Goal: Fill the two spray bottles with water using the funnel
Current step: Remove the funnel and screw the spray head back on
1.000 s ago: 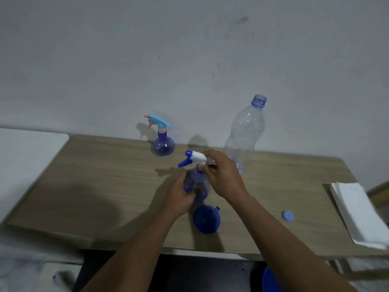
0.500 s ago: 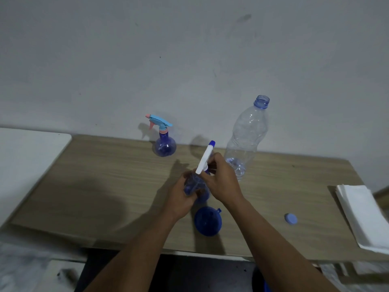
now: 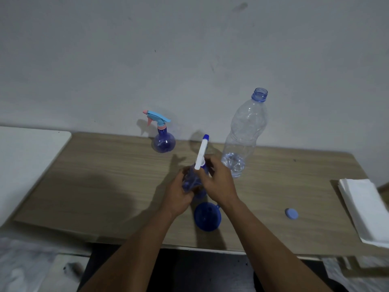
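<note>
The left hand (image 3: pixel 179 192) wraps its grip around the blue body of a spray bottle (image 3: pixel 192 182) near the middle of the table (image 3: pixel 105 186). The right hand (image 3: pixel 219 182) pinches the bottle's white spray head (image 3: pixel 201 153) at the neck, its nozzle pointing up. A blue funnel (image 3: pixel 207 216) lies just behind the hands, toward the near edge. The second spray bottle (image 3: pixel 163 138) stands by the far edge, a large clear bottle (image 3: pixel 244 133), uncapped, to its right. A blue cap (image 3: pixel 291 213) lies near white napkins (image 3: pixel 368 209) at the right edge.
</note>
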Action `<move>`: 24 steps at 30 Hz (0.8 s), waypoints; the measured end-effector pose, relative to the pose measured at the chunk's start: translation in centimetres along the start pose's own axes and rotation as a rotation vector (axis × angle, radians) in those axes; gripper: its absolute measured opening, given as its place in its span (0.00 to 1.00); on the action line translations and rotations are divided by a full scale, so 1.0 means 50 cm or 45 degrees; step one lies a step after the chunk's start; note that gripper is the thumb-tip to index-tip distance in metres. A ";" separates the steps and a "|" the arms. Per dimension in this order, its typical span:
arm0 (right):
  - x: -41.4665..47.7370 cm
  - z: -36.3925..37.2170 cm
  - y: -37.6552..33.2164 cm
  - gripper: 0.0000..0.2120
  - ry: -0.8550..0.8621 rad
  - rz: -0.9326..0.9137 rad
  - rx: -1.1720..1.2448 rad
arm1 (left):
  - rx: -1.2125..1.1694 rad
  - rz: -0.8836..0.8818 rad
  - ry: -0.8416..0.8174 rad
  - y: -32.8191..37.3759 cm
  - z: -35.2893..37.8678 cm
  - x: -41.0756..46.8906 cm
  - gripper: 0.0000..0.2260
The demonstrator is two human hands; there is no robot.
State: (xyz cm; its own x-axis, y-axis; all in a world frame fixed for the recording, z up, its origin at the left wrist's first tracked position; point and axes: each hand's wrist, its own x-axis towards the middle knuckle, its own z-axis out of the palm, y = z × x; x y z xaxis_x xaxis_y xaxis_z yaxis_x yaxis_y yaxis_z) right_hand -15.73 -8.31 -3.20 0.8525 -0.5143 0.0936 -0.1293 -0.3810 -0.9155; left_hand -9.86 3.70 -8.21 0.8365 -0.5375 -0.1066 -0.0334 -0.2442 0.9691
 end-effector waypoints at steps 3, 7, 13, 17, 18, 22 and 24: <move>0.005 -0.001 -0.005 0.16 0.020 0.057 0.031 | 0.038 0.018 0.038 -0.007 0.000 0.000 0.24; 0.000 0.002 0.000 0.15 0.022 0.018 0.065 | 0.043 0.006 0.037 -0.001 0.002 -0.002 0.26; 0.003 0.006 -0.001 0.16 0.054 0.046 0.092 | 0.046 0.008 0.080 -0.006 0.001 -0.003 0.24; 0.000 0.013 0.011 0.10 0.056 -0.073 0.026 | 0.008 -0.001 0.073 -0.005 0.003 -0.003 0.26; 0.001 0.015 0.014 0.08 0.059 -0.085 0.009 | -0.005 -0.001 0.074 -0.005 0.004 -0.003 0.26; 0.002 0.014 0.008 0.12 0.067 -0.002 0.095 | 0.014 0.001 0.088 -0.004 0.004 -0.006 0.24; 0.002 0.016 0.014 0.09 0.066 -0.062 0.083 | 0.024 -0.004 0.078 -0.003 0.003 -0.008 0.26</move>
State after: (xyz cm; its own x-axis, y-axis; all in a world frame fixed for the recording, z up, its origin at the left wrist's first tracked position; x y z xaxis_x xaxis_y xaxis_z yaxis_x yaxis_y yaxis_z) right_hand -15.34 -8.00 -4.16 0.8294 -0.5361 0.1569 -0.0541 -0.3567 -0.9327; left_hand -10.28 3.85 -8.35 0.8685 -0.4864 -0.0950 -0.0407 -0.2611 0.9645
